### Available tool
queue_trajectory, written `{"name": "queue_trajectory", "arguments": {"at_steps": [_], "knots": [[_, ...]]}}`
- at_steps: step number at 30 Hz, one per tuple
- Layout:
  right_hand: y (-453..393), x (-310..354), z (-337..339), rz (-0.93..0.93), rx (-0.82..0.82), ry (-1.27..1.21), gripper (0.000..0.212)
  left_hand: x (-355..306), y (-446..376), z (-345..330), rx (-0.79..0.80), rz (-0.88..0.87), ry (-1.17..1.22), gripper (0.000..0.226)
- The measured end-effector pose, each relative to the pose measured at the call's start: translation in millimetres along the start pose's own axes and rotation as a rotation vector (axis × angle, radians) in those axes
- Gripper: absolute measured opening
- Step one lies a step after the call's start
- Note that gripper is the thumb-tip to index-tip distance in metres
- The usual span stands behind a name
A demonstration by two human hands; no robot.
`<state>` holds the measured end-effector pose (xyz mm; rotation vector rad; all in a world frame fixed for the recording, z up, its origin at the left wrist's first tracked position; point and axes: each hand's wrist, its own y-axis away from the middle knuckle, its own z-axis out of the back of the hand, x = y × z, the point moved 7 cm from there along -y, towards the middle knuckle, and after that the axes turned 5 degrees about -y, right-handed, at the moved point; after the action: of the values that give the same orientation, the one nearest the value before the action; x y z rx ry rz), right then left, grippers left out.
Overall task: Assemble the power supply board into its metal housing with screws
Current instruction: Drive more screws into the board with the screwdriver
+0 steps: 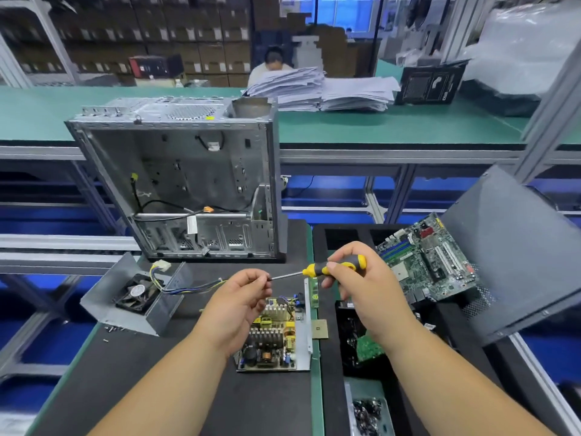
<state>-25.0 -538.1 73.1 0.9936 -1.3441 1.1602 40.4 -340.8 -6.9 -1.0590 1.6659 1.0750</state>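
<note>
Holding a screwdriver (317, 270) level above the bench (176, 366), the right hand (361, 284) has its grip curled around the yellow and black handle. The left hand (239, 297) pinches something at the tip of the shaft with thumb and fingertips; it is too small to tell what it is. Under the two hands, near the right edge of the bench, the board (273, 335) sits in its housing (306, 338), an open metal tray with a low wall on the right side. Near the left edge lies the cover (157, 313), a bent metal piece with a fan (135, 295) inside, and coloured wires (188, 289) go from it toward the board. A few screws (110, 330) lie just beside the cover. At the far edge of the bench a computer case (188, 180) stands upright with its open side facing the person. To the right, on a black foam tray (327, 234), a motherboard (430, 259) leans tilted, near a grey panel (515, 256).
</note>
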Motion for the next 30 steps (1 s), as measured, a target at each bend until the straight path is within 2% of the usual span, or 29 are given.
{"name": "queue_trajectory", "arguments": {"at_steps": [10,15,30], "knots": [[-2.9,-15.8,22.0,-0.016,0.040,-0.014,0.002,13.9,3.0,-16.8,-0.036,0.014,-0.040,0.009],[-13.1,-17.5,22.4,-0.016,-0.006,-0.006,0.002,11.3,-7.4,-14.9,0.004,0.033,-0.066,0.011],[-37.7,-7.3,-12.8,-0.036,-0.029,0.021,0.007,-10.8,-33.5,11.3,0.006,0.066,-0.033,0.012]]}}
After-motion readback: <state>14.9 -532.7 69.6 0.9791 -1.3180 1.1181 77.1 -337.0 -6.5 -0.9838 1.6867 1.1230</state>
